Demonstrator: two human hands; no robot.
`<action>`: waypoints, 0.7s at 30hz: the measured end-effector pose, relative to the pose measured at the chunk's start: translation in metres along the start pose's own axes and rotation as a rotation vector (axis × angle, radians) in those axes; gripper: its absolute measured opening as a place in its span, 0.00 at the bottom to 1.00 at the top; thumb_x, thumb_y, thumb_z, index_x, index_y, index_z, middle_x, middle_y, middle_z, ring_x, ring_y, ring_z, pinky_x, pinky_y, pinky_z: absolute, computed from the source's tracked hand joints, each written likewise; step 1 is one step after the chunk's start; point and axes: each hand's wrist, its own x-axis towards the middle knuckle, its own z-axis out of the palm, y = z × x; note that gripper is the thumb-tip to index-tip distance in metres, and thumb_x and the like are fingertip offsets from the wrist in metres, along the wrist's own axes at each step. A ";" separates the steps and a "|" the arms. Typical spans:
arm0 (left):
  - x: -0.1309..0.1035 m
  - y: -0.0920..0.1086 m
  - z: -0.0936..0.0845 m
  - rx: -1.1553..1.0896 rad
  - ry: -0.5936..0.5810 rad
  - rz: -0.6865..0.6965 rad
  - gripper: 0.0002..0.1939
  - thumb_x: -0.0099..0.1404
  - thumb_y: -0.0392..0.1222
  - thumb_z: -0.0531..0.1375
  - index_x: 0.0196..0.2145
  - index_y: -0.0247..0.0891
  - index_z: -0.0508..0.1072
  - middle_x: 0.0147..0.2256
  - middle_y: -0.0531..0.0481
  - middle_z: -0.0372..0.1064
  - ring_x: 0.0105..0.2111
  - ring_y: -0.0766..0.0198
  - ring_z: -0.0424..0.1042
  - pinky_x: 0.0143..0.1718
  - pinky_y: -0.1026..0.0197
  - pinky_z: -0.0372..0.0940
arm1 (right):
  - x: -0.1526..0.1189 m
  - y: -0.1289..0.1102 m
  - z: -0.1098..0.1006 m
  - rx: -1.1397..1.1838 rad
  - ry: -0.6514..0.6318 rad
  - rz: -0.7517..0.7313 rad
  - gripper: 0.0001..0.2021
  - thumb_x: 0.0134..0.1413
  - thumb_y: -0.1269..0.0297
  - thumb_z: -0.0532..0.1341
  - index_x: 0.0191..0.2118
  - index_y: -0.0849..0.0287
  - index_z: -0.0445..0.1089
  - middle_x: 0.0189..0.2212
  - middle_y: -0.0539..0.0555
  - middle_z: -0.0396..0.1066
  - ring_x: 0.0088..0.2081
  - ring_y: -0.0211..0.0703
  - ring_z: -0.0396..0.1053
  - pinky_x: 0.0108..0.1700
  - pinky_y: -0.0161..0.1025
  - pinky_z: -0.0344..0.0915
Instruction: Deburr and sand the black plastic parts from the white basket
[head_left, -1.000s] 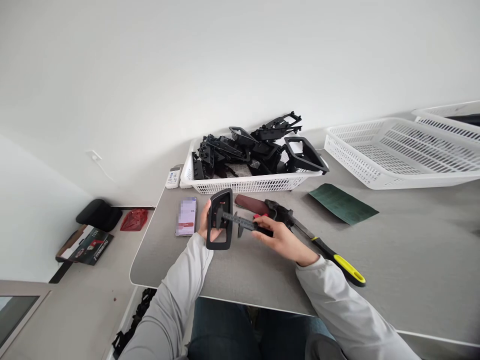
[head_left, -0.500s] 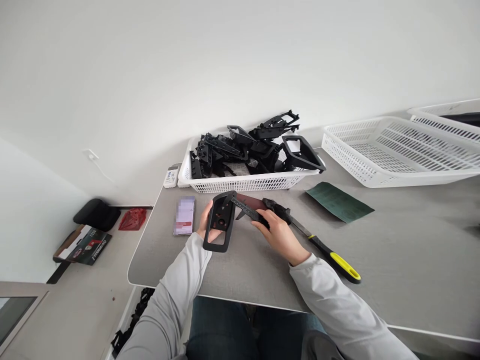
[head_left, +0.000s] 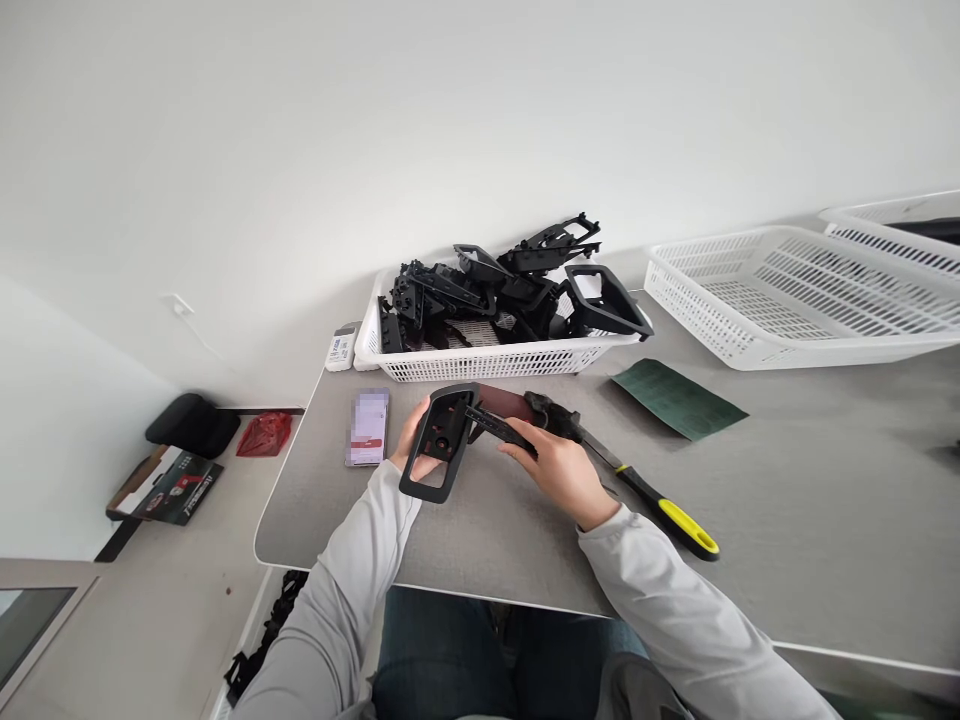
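Observation:
My left hand is closed on the left side of a black plastic frame part, tilted above the table, with an opening at its lower end. In my right hand is a black caliper, its jaws at the upper right edge of the part. Whether the jaws touch the part I cannot tell. Behind the caliper lies a dark red sheet. Close to my right hand, a tool with a black and yellow handle lies on the table, its black head partly behind the hand.
A white basket of black plastic parts stands against the wall. To the right are another white basket and a green sheet. A phone and a small white box lie on the left of the table.
The black frame part has tilted a little, its lower end shifting left. The caliper has turned in my right hand, so its scale face shows less. Both hands keep their hold.

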 end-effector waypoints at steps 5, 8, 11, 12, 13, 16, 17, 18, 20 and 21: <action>0.002 -0.001 -0.001 -0.003 0.006 -0.006 0.19 0.65 0.52 0.57 0.39 0.31 0.76 0.33 0.42 0.77 0.30 0.58 0.76 0.31 0.58 0.69 | 0.001 -0.002 -0.002 -0.035 0.024 0.015 0.24 0.65 0.48 0.48 0.51 0.61 0.70 0.38 0.62 0.77 0.37 0.55 0.77 0.36 0.44 0.71; 0.002 0.000 -0.002 0.006 0.001 -0.017 0.20 0.65 0.52 0.56 0.40 0.31 0.76 0.33 0.42 0.77 0.31 0.57 0.76 0.32 0.58 0.69 | 0.001 0.000 -0.001 0.027 0.030 -0.056 0.23 0.66 0.51 0.47 0.50 0.62 0.70 0.43 0.64 0.74 0.41 0.54 0.76 0.41 0.45 0.72; 0.002 0.000 -0.001 0.019 0.004 -0.010 0.21 0.65 0.53 0.56 0.40 0.30 0.76 0.33 0.41 0.77 0.31 0.57 0.76 0.33 0.57 0.69 | -0.001 0.000 0.001 0.020 0.011 -0.044 0.23 0.66 0.52 0.48 0.53 0.63 0.68 0.43 0.64 0.75 0.42 0.56 0.76 0.41 0.47 0.73; 0.002 0.000 -0.001 0.025 0.007 -0.012 0.21 0.66 0.53 0.55 0.40 0.30 0.76 0.33 0.41 0.77 0.31 0.56 0.76 0.33 0.57 0.69 | -0.002 0.000 0.002 0.015 0.011 -0.043 0.23 0.66 0.51 0.48 0.54 0.63 0.68 0.44 0.64 0.76 0.42 0.56 0.76 0.41 0.47 0.73; 0.002 0.000 -0.001 0.032 0.009 -0.017 0.22 0.66 0.53 0.55 0.41 0.30 0.76 0.32 0.41 0.77 0.30 0.57 0.76 0.33 0.57 0.68 | -0.002 0.000 0.002 0.008 0.016 -0.042 0.23 0.65 0.51 0.49 0.54 0.62 0.68 0.44 0.64 0.76 0.42 0.56 0.76 0.40 0.46 0.73; 0.004 0.000 -0.003 0.052 0.015 -0.041 0.23 0.66 0.54 0.54 0.40 0.30 0.76 0.31 0.41 0.77 0.28 0.57 0.75 0.31 0.57 0.68 | -0.004 -0.001 0.003 -0.041 0.061 -0.034 0.23 0.65 0.50 0.49 0.53 0.60 0.70 0.41 0.61 0.78 0.37 0.53 0.78 0.35 0.42 0.73; 0.004 0.000 -0.005 0.053 0.015 -0.041 0.23 0.66 0.54 0.54 0.39 0.30 0.76 0.30 0.41 0.77 0.28 0.57 0.75 0.31 0.57 0.68 | -0.004 -0.002 0.003 -0.061 0.080 -0.034 0.23 0.65 0.50 0.49 0.52 0.60 0.71 0.40 0.61 0.78 0.35 0.52 0.78 0.33 0.41 0.72; 0.005 0.000 -0.006 0.053 0.012 -0.038 0.23 0.65 0.55 0.55 0.39 0.30 0.76 0.31 0.41 0.77 0.28 0.58 0.75 0.31 0.57 0.68 | -0.004 -0.002 0.003 -0.079 0.096 -0.037 0.23 0.65 0.50 0.49 0.52 0.60 0.71 0.39 0.61 0.79 0.34 0.51 0.78 0.31 0.40 0.72; 0.005 0.000 -0.008 0.048 0.000 -0.019 0.22 0.65 0.55 0.56 0.39 0.31 0.76 0.32 0.42 0.77 0.28 0.58 0.75 0.32 0.57 0.68 | -0.004 -0.003 0.002 -0.097 0.117 -0.048 0.23 0.65 0.50 0.49 0.52 0.61 0.70 0.39 0.60 0.79 0.34 0.51 0.78 0.29 0.40 0.71; 0.005 0.001 -0.008 0.047 -0.006 -0.014 0.21 0.64 0.54 0.56 0.39 0.31 0.76 0.32 0.42 0.77 0.28 0.58 0.75 0.31 0.57 0.68 | -0.003 -0.003 0.002 -0.098 0.121 -0.052 0.23 0.65 0.50 0.49 0.53 0.61 0.70 0.40 0.60 0.79 0.34 0.51 0.78 0.28 0.40 0.71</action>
